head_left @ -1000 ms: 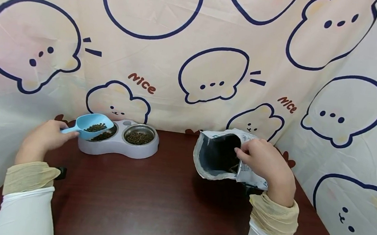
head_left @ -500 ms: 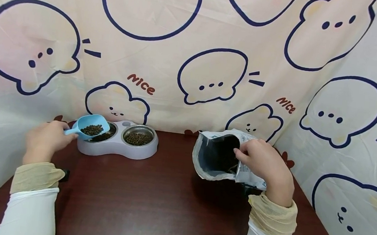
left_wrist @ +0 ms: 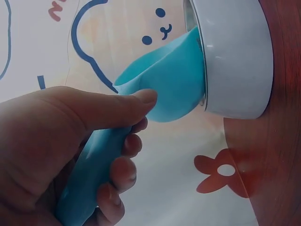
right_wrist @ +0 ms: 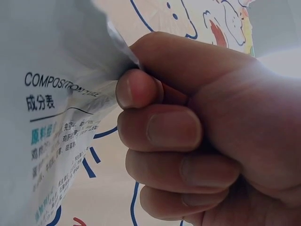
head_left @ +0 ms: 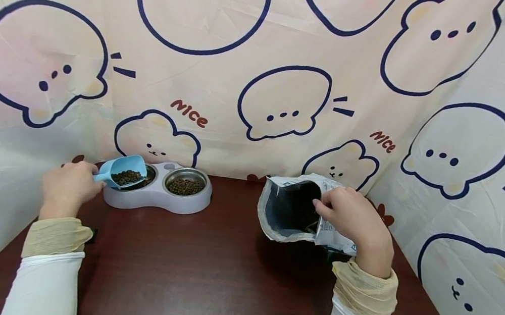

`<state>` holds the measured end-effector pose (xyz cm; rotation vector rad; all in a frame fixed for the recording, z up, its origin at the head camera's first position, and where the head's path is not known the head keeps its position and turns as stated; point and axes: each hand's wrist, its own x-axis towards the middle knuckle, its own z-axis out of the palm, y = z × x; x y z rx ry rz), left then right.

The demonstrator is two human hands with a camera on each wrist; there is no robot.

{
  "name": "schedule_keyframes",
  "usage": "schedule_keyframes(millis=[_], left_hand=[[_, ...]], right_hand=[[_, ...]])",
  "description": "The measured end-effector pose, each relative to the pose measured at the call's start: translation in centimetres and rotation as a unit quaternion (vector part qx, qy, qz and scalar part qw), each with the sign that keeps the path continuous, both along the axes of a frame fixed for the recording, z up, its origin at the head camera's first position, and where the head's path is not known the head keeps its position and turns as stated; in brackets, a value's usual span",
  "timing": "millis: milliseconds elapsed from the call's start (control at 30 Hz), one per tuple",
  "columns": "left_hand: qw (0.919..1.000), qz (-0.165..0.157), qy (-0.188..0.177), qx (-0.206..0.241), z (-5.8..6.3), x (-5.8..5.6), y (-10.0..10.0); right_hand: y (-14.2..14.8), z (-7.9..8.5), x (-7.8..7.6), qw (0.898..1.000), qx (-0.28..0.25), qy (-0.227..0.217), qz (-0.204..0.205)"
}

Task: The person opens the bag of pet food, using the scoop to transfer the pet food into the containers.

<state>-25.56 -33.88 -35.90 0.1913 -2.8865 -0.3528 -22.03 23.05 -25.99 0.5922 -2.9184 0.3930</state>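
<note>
My left hand (head_left: pixel 69 186) grips the handle of a light blue scoop (left_wrist: pixel 174 87), thumb along the top and fingers curled beneath. Brown kibble (head_left: pixel 126 177) lies in the scoop, which tilts over the left bowl of a pale double pet feeder (head_left: pixel 161 202); in the left wrist view its lip meets that bowl's rim. More kibble (head_left: pixel 186 186) fills part of the right metal bowl. On the right, my right hand (head_left: pixel 354 215) pinches the edge of an open pet food bag (right_wrist: pixel 61 117). The bag's mouth faces me, its inside dark, and its contents are hard to make out.
A dark red-brown table (head_left: pixel 204 274) lies under everything. Behind and at both sides hangs a pale cloth (head_left: pixel 222 88) printed with cartoon figures, close behind the feeder and the bag.
The left hand has shifted slightly right, and the scoop has tipped further toward the left bowl, its kibble sliding toward the front lip. The right hand and bag stay in place.
</note>
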Motion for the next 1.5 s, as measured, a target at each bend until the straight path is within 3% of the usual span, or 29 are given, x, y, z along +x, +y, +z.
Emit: schedule_keyframes(millis=[567, 767, 1067, 1500], left_hand=[[0.9992, -0.005, -0.002, -0.04, 0.7, -0.3, 1.6], [0.9976, -0.007, 0.015, -0.067, 0.5, -0.4, 2.1], [0.9966, -0.007, 0.039, -0.072, 0.6, -0.1, 2.4], [0.992, 0.014, 0.087, -0.09, 0.9, 0.0, 2.5]], right_hand=[[0.0, -0.1, 0.1, 1.0, 0.001, 0.01, 0.005], [-0.1, 0.0, 0.1, 1.0, 0.002, 0.009, 0.004], [0.0, -0.1, 0.1, 1.0, 0.004, 0.011, 0.005], [0.0, -0.1, 0.1, 1.0, 0.005, 0.005, 0.002]])
